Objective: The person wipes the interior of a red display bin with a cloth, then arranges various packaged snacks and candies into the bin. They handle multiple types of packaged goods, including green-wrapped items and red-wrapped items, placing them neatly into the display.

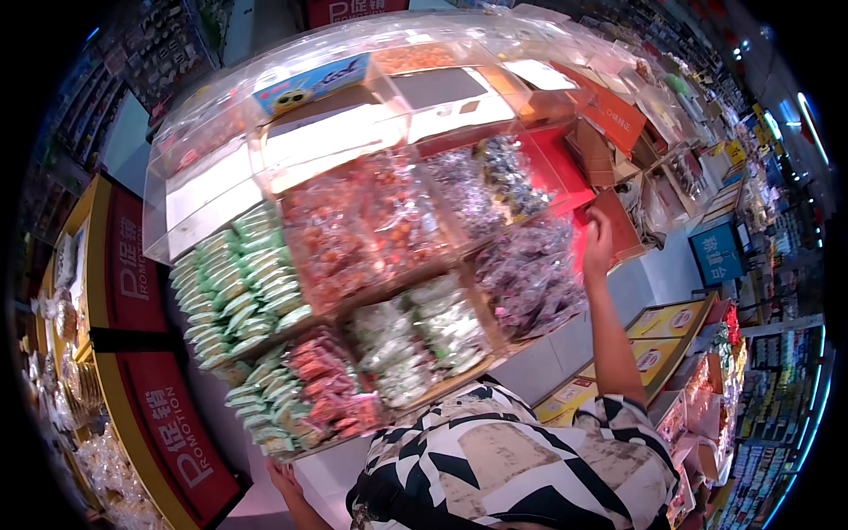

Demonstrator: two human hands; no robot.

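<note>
My right hand (598, 243) is at the right side of a big snack display, its fingers curled at the edge of a red cardboard box (556, 163). Beside it lies a heap of purple-wrapped packets (530, 278). Low on the left, my left hand (284, 481) hangs by the display's near corner with its fingers stretched out and nothing visible in them. Closest to that hand are green-and-white packets (265, 411) and red packets (327, 380). White packets (420, 340) and clear bags of orange-red snacks (362, 230) fill the middle compartments.
Clear plastic dividers and lids (208, 199) rise along the far side. An orange carton flap (609, 110) sticks up at the back right. Red promotion panels (163, 424) stand on the left. On the right are a yellow-trimmed bin (658, 331) and a blue sign (717, 252).
</note>
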